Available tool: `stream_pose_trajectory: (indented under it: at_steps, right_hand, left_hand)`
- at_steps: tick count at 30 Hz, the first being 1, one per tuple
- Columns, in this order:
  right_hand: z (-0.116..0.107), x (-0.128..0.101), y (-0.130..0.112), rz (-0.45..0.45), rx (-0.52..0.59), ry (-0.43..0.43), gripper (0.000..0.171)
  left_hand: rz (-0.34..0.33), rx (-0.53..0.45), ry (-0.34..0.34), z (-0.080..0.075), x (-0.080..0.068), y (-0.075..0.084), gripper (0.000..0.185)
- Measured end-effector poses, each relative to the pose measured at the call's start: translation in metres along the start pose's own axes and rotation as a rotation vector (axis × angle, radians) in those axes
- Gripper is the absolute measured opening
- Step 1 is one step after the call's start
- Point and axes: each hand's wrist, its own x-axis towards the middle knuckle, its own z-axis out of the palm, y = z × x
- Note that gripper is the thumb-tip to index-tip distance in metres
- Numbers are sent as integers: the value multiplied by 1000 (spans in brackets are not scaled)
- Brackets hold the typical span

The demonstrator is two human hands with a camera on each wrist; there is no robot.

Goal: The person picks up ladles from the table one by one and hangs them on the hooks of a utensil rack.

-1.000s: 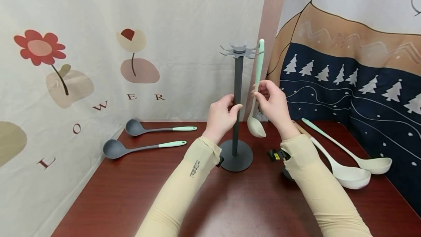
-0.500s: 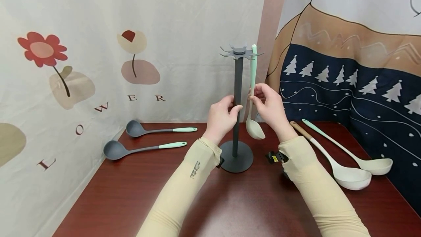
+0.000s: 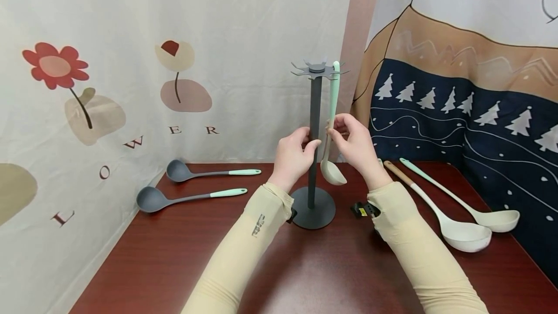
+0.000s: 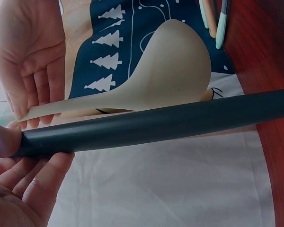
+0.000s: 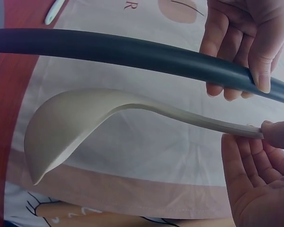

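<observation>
The left hand (image 3: 294, 156) grips the pole of the upright stand (image 3: 315, 105), towards the back edge of the table (image 3: 322, 275). The right hand (image 3: 354, 142) pinches the ladle (image 3: 333, 103) by its stem, bowl down, just beside the pole, its tip at the hooks; whether it hangs there is unclear. Two grey ladles (image 3: 152, 199) lie near the left edge, two white ladles (image 3: 466, 236) near the right.

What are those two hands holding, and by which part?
The left hand grips the dark stand by its post; the right hand pinches the pale ladle by its shaft, below the green handle.
</observation>
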Motion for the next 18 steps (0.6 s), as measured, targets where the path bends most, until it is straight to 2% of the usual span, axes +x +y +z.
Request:
stream_pose_trajectory:
  at_steps: [8,18]
  right_hand:
    - [-5,-2,5,-12,31,-66,25]
    - [-18,-11,24,-20,72,-209,57]
  left_hand:
    - [15,-4,8,1,0,-1,21]
    - [24,3,14,2,1,-2,21]
